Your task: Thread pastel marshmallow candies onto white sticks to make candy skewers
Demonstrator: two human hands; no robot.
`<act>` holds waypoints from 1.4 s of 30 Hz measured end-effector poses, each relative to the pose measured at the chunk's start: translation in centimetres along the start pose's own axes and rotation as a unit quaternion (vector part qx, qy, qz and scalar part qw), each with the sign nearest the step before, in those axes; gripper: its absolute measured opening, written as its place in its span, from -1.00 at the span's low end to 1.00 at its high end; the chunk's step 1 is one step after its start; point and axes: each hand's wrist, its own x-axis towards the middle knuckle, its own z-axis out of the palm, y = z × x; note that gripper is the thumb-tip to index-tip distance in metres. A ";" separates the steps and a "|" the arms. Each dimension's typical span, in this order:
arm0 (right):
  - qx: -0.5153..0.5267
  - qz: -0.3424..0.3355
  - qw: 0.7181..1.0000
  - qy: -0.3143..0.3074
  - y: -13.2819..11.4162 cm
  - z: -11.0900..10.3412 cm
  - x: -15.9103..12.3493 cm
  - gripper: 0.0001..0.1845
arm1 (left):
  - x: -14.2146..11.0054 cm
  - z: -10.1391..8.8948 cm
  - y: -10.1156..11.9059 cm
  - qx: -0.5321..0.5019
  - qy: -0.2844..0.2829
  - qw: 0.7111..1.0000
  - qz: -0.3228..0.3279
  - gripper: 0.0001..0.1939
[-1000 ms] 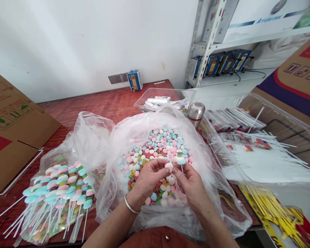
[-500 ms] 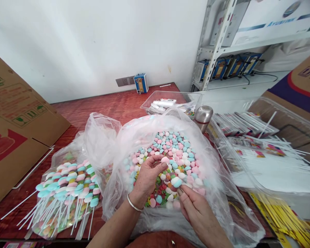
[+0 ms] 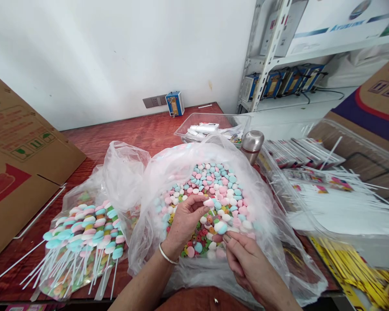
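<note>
Your left hand (image 3: 184,222) sits inside the open bag (image 3: 266,207), fingers curled and pinching a pink candy (image 3: 208,202) between thumb and fingertips, just above the heap of candies (image 3: 210,181). Your right hand (image 3: 246,261) rests at the near edge of the heap, thumb and forefinger pressed together on a stick whose blue and white pieces (image 3: 220,227) show just past your fingertips; the stick itself is mostly hidden, so you cannot tell how much of it you grip. A bracelet (image 3: 166,255) circles your left wrist. To your left, a second bag holds finished skewers (image 3: 81,237), their white sticks fanning toward you. A steel flask (image 3: 252,144) stands just behind the candy bag, a clear tray (image 3: 210,125) beyond it. Loose sticks (image 3: 337,194) lie in a bin on your right, and cardboard (image 3: 19,160) leans at the far left.
</note>
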 end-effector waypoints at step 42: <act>-0.423 -0.306 0.844 0.120 0.3 2.3 1.4 -0.68 | -2.1 0.7 1.5 -0.309 -0.012 0.945 -0.104 -0.73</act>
